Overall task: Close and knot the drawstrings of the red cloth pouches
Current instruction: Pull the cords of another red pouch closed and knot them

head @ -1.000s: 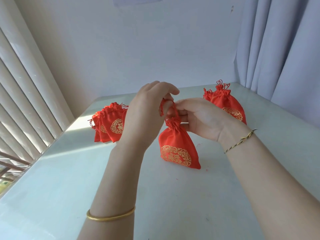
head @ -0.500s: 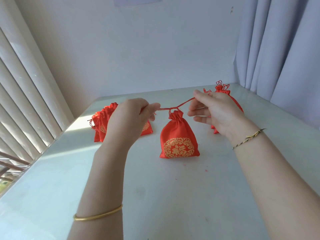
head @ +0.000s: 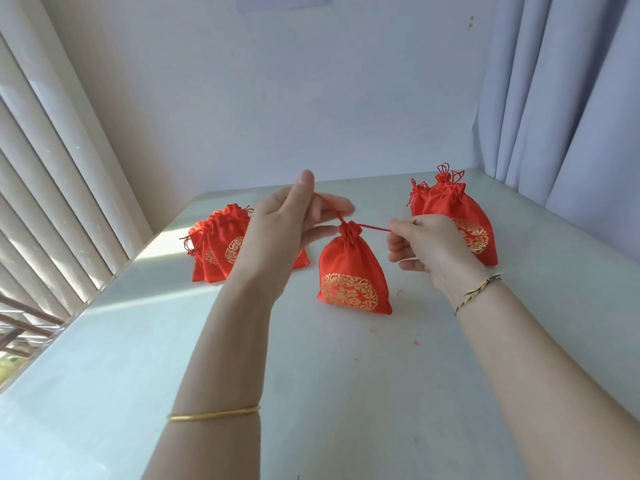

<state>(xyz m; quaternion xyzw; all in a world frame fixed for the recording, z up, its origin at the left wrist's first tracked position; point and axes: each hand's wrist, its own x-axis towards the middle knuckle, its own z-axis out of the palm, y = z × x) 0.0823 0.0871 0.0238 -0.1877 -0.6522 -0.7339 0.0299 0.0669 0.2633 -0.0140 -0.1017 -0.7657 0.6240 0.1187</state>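
Observation:
A red cloth pouch (head: 351, 271) with a gold emblem hangs between my hands, its bottom resting on the white table (head: 311, 393). Its mouth is gathered tight. My left hand (head: 280, 237) pinches the left drawstring end (head: 329, 207) up and to the left. My right hand (head: 429, 249) grips the right drawstring end (head: 375, 229), which runs taut to the pouch's neck. A pile of red pouches (head: 218, 251) lies behind my left hand. Two more pouches (head: 457, 216) with knotted cords lie behind my right hand.
Vertical blinds (head: 52, 188) line the left edge of the table. A grey curtain (head: 568, 98) hangs at the right, and a white wall stands behind. Small red thread bits (head: 414, 341) dot the tabletop near the pouch.
Both hands went from working together at the pouch's neck to pulling the cords apart sideways. Since half a second ago my left hand has risen with its cord and the pouch has tilted slightly.

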